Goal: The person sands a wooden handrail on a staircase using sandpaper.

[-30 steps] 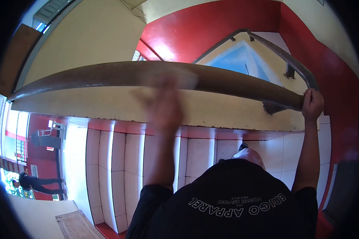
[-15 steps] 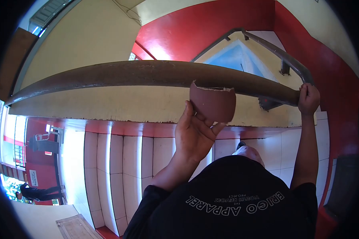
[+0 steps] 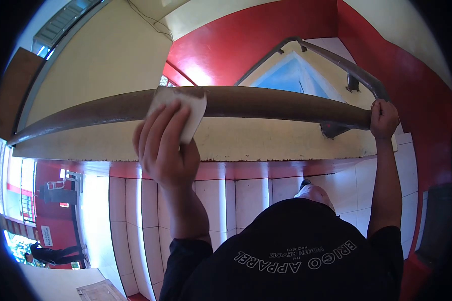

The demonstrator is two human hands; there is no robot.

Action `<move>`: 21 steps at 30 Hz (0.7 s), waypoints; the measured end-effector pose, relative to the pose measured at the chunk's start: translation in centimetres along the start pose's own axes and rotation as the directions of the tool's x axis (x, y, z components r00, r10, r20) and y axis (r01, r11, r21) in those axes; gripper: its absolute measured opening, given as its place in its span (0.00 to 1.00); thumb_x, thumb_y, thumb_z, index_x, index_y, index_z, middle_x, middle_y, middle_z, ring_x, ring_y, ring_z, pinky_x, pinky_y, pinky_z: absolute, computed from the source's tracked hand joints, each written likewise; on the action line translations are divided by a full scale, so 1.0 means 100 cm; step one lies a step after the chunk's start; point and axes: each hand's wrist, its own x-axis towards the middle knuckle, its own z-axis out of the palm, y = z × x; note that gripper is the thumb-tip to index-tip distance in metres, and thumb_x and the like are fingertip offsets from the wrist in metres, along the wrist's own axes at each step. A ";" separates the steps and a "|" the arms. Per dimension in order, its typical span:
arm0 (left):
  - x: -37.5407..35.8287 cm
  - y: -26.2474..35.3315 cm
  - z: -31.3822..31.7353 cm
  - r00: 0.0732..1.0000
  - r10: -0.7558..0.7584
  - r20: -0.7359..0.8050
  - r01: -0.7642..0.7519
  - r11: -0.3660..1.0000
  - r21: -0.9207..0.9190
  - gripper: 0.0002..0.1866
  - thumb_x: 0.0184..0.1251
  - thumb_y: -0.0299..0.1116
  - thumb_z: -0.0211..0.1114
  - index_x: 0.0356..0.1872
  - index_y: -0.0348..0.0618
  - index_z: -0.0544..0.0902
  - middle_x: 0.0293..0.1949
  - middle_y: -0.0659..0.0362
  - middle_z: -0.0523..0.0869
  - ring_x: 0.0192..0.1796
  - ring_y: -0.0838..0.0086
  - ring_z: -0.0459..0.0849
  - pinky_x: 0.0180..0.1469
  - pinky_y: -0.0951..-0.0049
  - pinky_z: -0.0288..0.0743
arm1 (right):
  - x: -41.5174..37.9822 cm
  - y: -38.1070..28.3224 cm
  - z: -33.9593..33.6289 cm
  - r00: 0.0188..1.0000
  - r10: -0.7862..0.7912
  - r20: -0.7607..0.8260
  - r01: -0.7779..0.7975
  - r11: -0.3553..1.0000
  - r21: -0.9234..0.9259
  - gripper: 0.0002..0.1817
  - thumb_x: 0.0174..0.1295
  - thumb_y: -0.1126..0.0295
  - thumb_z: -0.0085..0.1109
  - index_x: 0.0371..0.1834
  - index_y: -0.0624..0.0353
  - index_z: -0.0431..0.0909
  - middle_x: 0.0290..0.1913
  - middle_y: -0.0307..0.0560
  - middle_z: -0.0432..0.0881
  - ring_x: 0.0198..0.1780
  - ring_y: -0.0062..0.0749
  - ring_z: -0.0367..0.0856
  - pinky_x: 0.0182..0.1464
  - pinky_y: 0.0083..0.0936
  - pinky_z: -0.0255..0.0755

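Note:
My left hand (image 3: 166,143) holds a torn piece of sandpaper (image 3: 194,113), its pale backing turned toward me. The fingers lie over the backing, and the sheet is up against the brown handrail (image 3: 266,104), left of its middle. The paper's grit side is hidden now. Toward the rail's right end, my right hand (image 3: 385,119) is closed around the handrail near its bend. Worn, lighter streaks show along the rail.
Below the rail runs a cream low wall (image 3: 266,143) with a chipped lower edge. White tiled steps (image 3: 208,210) lie beneath it. A second rail section (image 3: 344,62) slopes at the upper right. A person in dark clothes (image 3: 55,253) is far off at lower left.
My left hand has swung left and up from in front of the rail and turned over. The sandpaper's reddish side faced me before; now its pale backing does. My right hand stays on the rail.

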 end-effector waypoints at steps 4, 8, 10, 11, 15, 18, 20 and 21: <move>0.017 0.016 0.029 0.946 0.028 0.323 -0.075 0.988 0.134 0.13 0.60 0.22 0.66 0.46 0.42 0.87 0.52 0.57 0.89 0.60 0.62 0.85 0.72 0.48 0.62 | 0.000 0.003 0.002 1.000 0.003 -0.012 -0.003 1.000 0.001 0.08 0.64 0.69 0.55 0.29 0.58 0.78 0.23 0.49 0.77 0.29 0.48 0.78 0.37 0.42 0.71; 0.002 0.094 0.092 0.855 0.312 0.415 -0.220 0.942 -0.255 0.14 0.64 0.27 0.64 0.50 0.46 0.85 0.55 0.57 0.87 0.62 0.69 0.83 0.72 0.48 0.60 | -0.004 0.001 0.002 1.000 0.015 0.004 -0.015 1.000 0.010 0.08 0.64 0.69 0.55 0.28 0.58 0.78 0.23 0.49 0.77 0.29 0.48 0.78 0.38 0.42 0.71; 0.004 0.095 0.084 0.859 0.313 0.405 -0.231 0.943 -0.240 0.14 0.65 0.29 0.63 0.51 0.47 0.85 0.54 0.58 0.88 0.60 0.71 0.84 0.72 0.46 0.58 | 0.000 0.003 0.002 1.000 0.011 -0.006 -0.011 1.000 0.011 0.08 0.64 0.68 0.55 0.29 0.58 0.78 0.24 0.49 0.77 0.30 0.48 0.78 0.38 0.42 0.71; 0.006 0.093 0.081 0.859 0.319 0.401 -0.239 0.942 -0.236 0.14 0.66 0.29 0.63 0.51 0.48 0.85 0.54 0.59 0.88 0.59 0.72 0.85 0.73 0.44 0.56 | 0.001 0.003 0.002 1.000 0.010 -0.010 -0.009 1.000 0.009 0.08 0.64 0.68 0.55 0.29 0.58 0.78 0.24 0.49 0.77 0.30 0.49 0.79 0.38 0.42 0.72; 0.035 0.015 0.038 0.950 0.022 0.312 -0.110 0.956 0.270 0.11 0.71 0.31 0.60 0.47 0.55 0.88 0.46 0.63 0.90 0.48 0.74 0.88 0.72 0.42 0.54 | -0.002 0.003 0.001 1.000 0.025 -0.007 -0.025 1.000 -0.019 0.08 0.64 0.68 0.55 0.29 0.57 0.78 0.24 0.50 0.77 0.31 0.50 0.79 0.39 0.43 0.72; 0.045 0.024 0.041 0.909 -0.072 0.410 0.019 0.991 0.131 0.09 0.66 0.29 0.59 0.38 0.51 0.88 0.38 0.61 0.90 0.44 0.69 0.88 0.72 0.43 0.54 | -0.001 0.000 -0.001 0.999 0.033 0.001 -0.033 0.999 -0.023 0.08 0.64 0.67 0.55 0.29 0.56 0.77 0.24 0.50 0.77 0.31 0.50 0.79 0.39 0.43 0.72; 0.045 0.066 0.083 0.735 -0.069 0.674 0.013 0.996 0.089 0.10 0.70 0.34 0.57 0.40 0.52 0.87 0.39 0.60 0.89 0.42 0.68 0.88 0.72 0.41 0.56 | -0.002 0.001 0.000 0.999 0.038 -0.001 -0.038 0.999 -0.025 0.08 0.64 0.67 0.55 0.29 0.56 0.77 0.25 0.50 0.77 0.31 0.50 0.79 0.39 0.43 0.72; 0.045 0.092 0.102 0.661 -0.034 0.749 -0.024 0.998 0.066 0.10 0.71 0.35 0.56 0.40 0.52 0.87 0.39 0.60 0.89 0.41 0.67 0.88 0.72 0.40 0.57 | -0.002 0.001 0.001 0.999 0.037 -0.005 -0.037 0.999 -0.026 0.08 0.63 0.67 0.55 0.29 0.56 0.77 0.25 0.50 0.77 0.31 0.50 0.79 0.39 0.43 0.72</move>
